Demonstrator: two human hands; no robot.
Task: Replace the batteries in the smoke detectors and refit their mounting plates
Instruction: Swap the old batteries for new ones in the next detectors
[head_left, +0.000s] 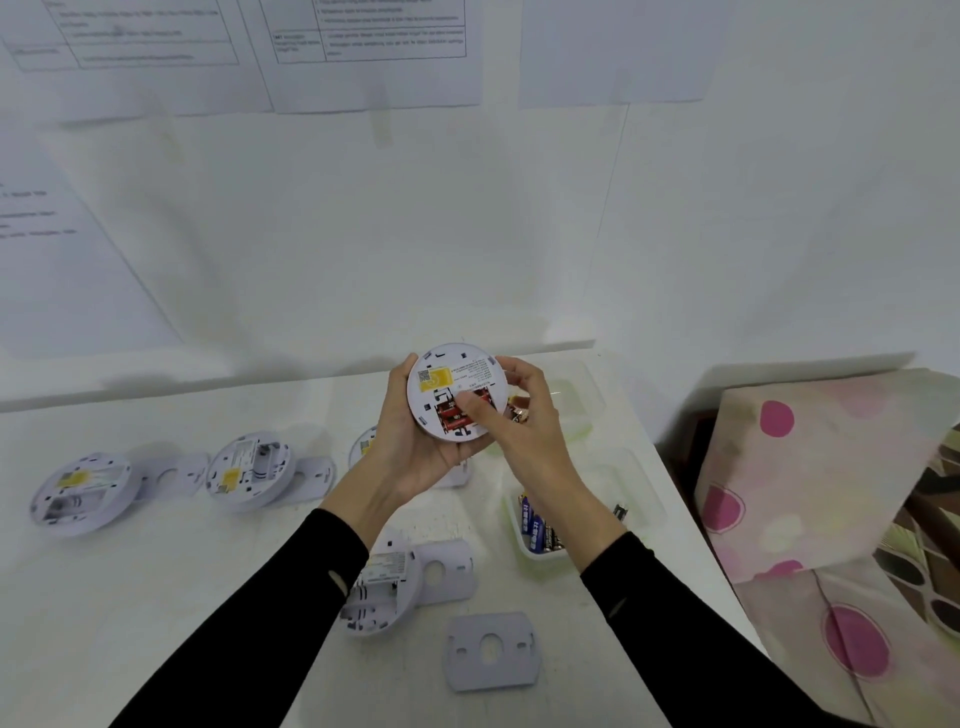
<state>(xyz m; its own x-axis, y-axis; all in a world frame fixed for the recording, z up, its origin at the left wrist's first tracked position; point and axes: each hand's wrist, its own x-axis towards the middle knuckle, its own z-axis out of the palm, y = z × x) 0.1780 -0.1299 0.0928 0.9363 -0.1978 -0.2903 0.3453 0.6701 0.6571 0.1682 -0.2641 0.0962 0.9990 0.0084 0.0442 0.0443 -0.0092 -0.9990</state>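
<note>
Head view showed the smoke detector (457, 387) held up above the table (208, 597), back face toward the camera, with its mounting plate off and the battery bay exposed. The left hand (410, 441) gripped the housing from below and from its left rim, fingers curled round the far edge. The red batteries (451, 414) sat in the bay directly under the thumb of the right hand (524, 415), which pressed on them; their long axes appeared to run across the bay, from the left palm toward the right fingers. The remaining right fingers were curled narrow just beside the right rim, around a small gold-brown item that could not be identified. The right hand was therefore the nearer one to the cells, and lifting them out would likely call for a pull toward those fingers. Below the right wrist stood a tray (519, 543) of blue batteries (537, 530). Below both forearms lay a loose mounting plate (491, 649). Near the left forearm lay an open detector (379, 582), and well to the left two more detectors (83, 491) (249, 470). Printed sheets (363, 47) hung on the wall beyond the fingertips, and patterned fabric (831, 493) lay to the right of the table.
</note>
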